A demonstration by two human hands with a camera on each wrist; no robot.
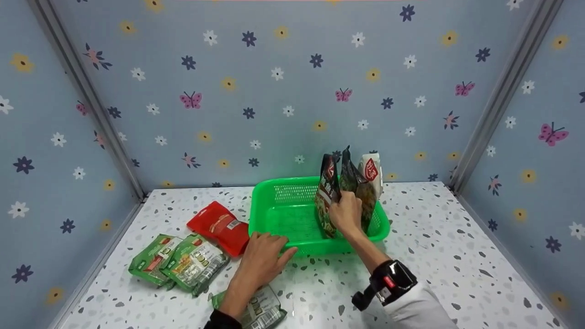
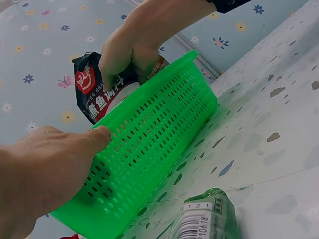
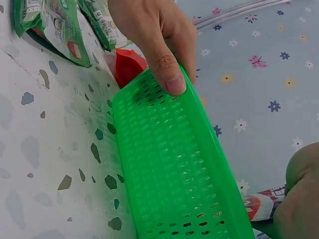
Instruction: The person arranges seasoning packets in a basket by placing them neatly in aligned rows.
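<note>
My left hand [image 1: 265, 256] grips the front left rim of a green plastic basket [image 1: 292, 248], its thumb [image 3: 169, 82] outside the wall in the right wrist view. Inside the basket's right part, my right hand [image 1: 348, 212] holds a black seasoning packet [image 1: 327, 196] at its right edge; its fingertips are hidden. Right beside that hand a second dark packet [image 1: 365, 201] stands upright, with a white packet [image 1: 372, 171] with a red label behind it. The left wrist view shows the black packet [image 2: 94, 84] rising above the rim.
Left of the basket lies a red packet [image 1: 221, 226], touching its side. Two green packets [image 1: 155, 260] [image 1: 196, 265] overlap farther left. Another green packet [image 1: 265, 310] lies partly under my left forearm. Flowered walls [image 1: 292, 91] enclose the speckled table [image 1: 434, 256].
</note>
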